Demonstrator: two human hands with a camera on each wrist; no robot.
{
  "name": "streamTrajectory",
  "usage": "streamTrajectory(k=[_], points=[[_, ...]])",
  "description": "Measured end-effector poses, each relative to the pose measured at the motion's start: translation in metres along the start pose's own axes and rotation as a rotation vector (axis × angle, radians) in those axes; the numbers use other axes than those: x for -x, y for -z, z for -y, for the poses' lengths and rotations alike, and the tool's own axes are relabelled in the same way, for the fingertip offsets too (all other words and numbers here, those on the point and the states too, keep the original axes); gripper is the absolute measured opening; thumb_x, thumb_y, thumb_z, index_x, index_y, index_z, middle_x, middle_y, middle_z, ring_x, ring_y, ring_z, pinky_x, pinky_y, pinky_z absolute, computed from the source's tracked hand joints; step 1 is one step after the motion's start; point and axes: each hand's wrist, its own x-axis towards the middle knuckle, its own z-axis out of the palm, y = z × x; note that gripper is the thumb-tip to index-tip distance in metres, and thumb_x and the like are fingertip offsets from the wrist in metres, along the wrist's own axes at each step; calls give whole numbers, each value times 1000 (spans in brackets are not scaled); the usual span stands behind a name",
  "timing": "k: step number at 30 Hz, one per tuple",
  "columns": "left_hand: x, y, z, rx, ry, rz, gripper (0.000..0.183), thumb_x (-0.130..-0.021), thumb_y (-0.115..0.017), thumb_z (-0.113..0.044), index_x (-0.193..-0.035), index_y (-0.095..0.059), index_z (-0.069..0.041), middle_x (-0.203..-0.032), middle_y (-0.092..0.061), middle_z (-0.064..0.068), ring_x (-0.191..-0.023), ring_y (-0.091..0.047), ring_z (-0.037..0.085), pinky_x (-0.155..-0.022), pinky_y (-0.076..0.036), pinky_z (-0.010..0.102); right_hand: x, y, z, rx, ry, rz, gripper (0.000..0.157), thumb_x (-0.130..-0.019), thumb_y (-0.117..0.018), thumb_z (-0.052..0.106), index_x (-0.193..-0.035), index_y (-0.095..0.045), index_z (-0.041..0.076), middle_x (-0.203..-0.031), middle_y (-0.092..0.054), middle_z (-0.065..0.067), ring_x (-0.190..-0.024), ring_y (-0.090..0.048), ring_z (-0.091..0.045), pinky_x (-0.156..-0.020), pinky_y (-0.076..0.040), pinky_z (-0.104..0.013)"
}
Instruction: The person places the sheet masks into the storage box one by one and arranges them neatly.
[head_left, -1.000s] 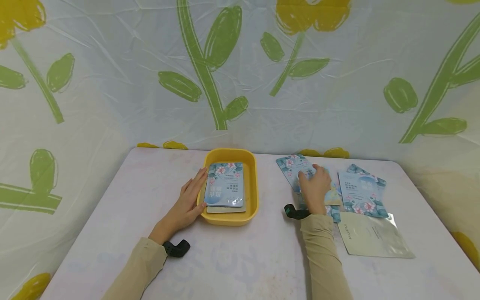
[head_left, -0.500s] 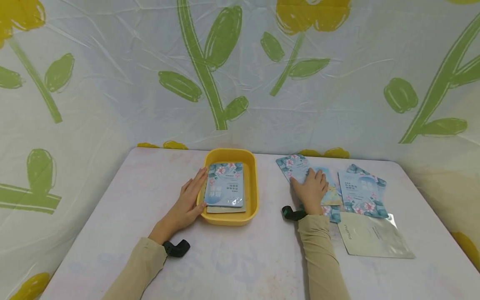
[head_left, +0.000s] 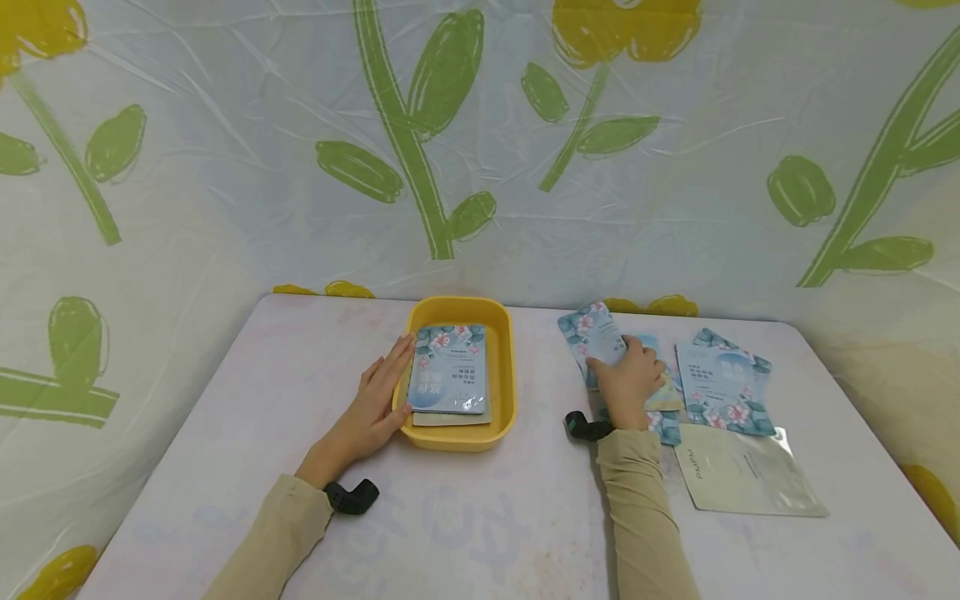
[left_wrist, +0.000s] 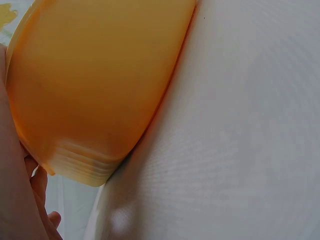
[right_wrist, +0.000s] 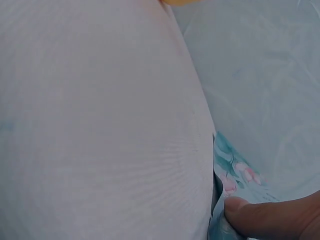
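Note:
My left hand lies along the left rim of a yellow plastic basin, fingers extended against it. Inside the basin a blue floral face mask packet lies on top of a pale one. At the right, my right hand pinches another blue floral face mask packet, its far end tilted up. The right wrist view shows the thumb pressing on this packet, which bends there. Under and beside that hand lie a yellow-and-blue packet and a floral packet, partly covered.
Right of the right hand, a blue floral packet overlaps a similar one. A silvery-beige packet lies in front of them. The pale table backs onto a flower-printed cloth.
My right hand has come down onto the pile, and its fingers have closed on the left floral packet, whose far end has lifted. The left hand and basin stay put.

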Motion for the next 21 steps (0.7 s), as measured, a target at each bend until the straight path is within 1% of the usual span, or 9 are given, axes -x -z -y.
streamTrajectory(k=[4,7,10,11,13,16,18,20,21], points=[[0,0,0,1,5,2,80,-90,-50,-28,-159,-16,-4,-166,-9,9,-152,-5,29,-116,-5,57,-1,5,-2,-35,-25,7,66,-85,-74,22,-139,-49,-6,-135,-50,-34,-124,-39,-52,-103,-23,-64],[0,0,-1,6,4,-2,80,-90,-49,-26,-159,-16,-4,-166,-9,8,-152,-4,28,-116,-4,56,-1,11,-5,-121,-39,21,60,-87,-71,18,-137,-51,-8,-132,-53,-33,-119,-47,-48,-100,-32,-61],[1,-1,0,4,3,-4,80,-90,-49,-26,-158,-16,-4,-166,-9,8,-152,-4,28,-116,-5,57,-2,21,-9,-200,-40,65,56,-87,-69,15,-137,-53,-8,-132,-53,-32,-117,-48,-46,-96,-39,-58],[1,-1,0,3,3,-3,79,-90,-49,-27,-158,-16,-4,-166,-9,8,-152,-5,28,-116,-5,57,-2,25,-10,-219,-38,90,56,-87,-68,14,-137,-53,-8,-134,-51,-32,-118,-48,-45,-96,-40,-57],[1,-2,0,-7,2,0,79,-91,-49,-28,-158,-16,-3,-166,-9,9,-152,-5,29,-115,-6,58,-4,33,-12,-255,-50,161,58,-88,-67,13,-139,-50,-9,-139,-48,-32,-124,-45,-44,-101,-39,-56],[1,-1,-1,-9,-1,-2,79,-91,-50,-28,-158,-17,-3,-166,-10,10,-152,-6,31,-115,-6,59,-7,45,-15,-285,-102,274,63,-89,-67,14,-143,-45,-10,-144,-44,-31,-129,-42,-42,-106,-37,-54],[0,0,-1,-5,-4,-5,79,-91,-51,-28,-158,-17,-2,-166,-10,11,-152,-7,33,-115,-6,60,-9,52,-17,-284,-135,345,68,-90,-68,17,-145,-40,-11,-146,-41,-32,-128,-42,-39,-106,-38,-52],[0,1,-2,2,-8,-8,79,-91,-51,-27,-158,-18,-2,-166,-11,12,-151,-7,34,-115,-6,60,-11,57,-19,-284,-168,405,72,-90,-69,20,-147,-37,-10,-149,-38,-31,-124,-41,-37,-103,-40,-53],[-1,1,-2,4,-8,-9,78,-91,-51,-27,-157,-18,-1,-166,-11,12,-151,-7,35,-115,-6,60,-13,59,-20,-288,-184,434,75,-90,-69,22,-149,-34,-9,-152,-34,-31,-126,-38,-36,-102,-40,-56]])
